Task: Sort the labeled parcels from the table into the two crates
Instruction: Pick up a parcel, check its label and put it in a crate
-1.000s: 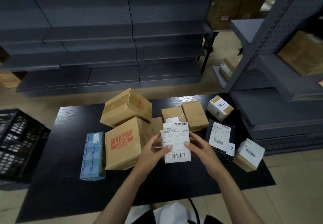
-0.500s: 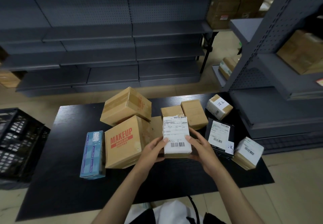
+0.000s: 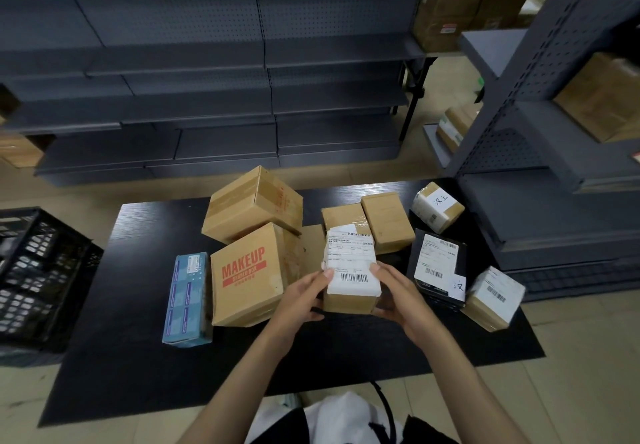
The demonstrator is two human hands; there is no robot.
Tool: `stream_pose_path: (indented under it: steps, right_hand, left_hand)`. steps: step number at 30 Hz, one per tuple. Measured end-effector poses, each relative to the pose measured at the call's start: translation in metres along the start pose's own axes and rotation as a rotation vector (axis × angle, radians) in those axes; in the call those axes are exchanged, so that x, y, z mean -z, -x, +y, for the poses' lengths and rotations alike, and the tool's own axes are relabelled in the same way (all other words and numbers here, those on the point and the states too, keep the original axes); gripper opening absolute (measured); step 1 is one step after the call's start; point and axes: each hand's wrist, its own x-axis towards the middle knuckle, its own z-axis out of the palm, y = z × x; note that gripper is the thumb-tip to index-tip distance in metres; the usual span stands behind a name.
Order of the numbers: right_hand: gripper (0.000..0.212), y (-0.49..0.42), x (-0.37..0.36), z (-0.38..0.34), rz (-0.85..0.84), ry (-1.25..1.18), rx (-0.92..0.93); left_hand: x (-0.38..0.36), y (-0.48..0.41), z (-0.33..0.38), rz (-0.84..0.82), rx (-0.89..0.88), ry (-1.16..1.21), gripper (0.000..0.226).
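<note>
A small brown parcel with a white barcode label is held above the black table between both hands. My left hand grips its left side and my right hand grips its right side, thumbs on the label. Around it lie other parcels: a MAKEUP box, a large taped carton, a blue box, two plain brown boxes, a black labeled parcel and two white-labeled parcels. One black crate stands at the left.
Grey metal shelving runs behind the table, and another shelf unit stands close at the right with cartons on it. Beige floor surrounds the table. Only one crate is in view.
The labeled parcel has tilted from upright and facing me to lying flatter, and both hands have lowered it slightly while shifting their hold to its sides.
</note>
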Motion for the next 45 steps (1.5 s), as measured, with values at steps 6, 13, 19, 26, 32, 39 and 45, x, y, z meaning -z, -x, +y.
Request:
stream_pose_path:
  steps: [6,13,19,26,32,39,45]
  right_hand:
    - [0.04,-0.002,0.004,0.003,-0.063,-0.02,0.038]
    - [0.046,-0.002,0.006,0.003,-0.073,0.021,0.123]
    - [0.051,-0.004,0.009,0.002,-0.085,0.024,0.134]
    - [0.049,-0.007,0.011,0.004,-0.062,0.016,0.125]
    - [0.047,-0.006,0.013,0.004,-0.072,0.013,0.125]
    - [0.053,-0.009,0.016,0.005,-0.074,0.009,0.116]
    - [0.059,-0.009,0.019,0.006,-0.072,-0.009,0.118]
  left_hand:
    - [0.003,0.001,-0.001,0.032,-0.081,-0.007,0.064]
    - [0.011,-0.005,-0.006,-0.002,-0.173,-0.086,0.074]
    - [0.009,-0.004,-0.005,-0.029,-0.201,-0.15,0.078]
    - [0.008,-0.009,-0.004,-0.015,-0.211,-0.205,0.091]
    - [0.007,-0.013,-0.007,-0.028,-0.211,-0.192,0.092]
    - [0.007,-0.018,-0.01,-0.022,-0.205,-0.236,0.102]
    - [0.007,-0.02,-0.013,-0.029,-0.189,-0.249,0.107]
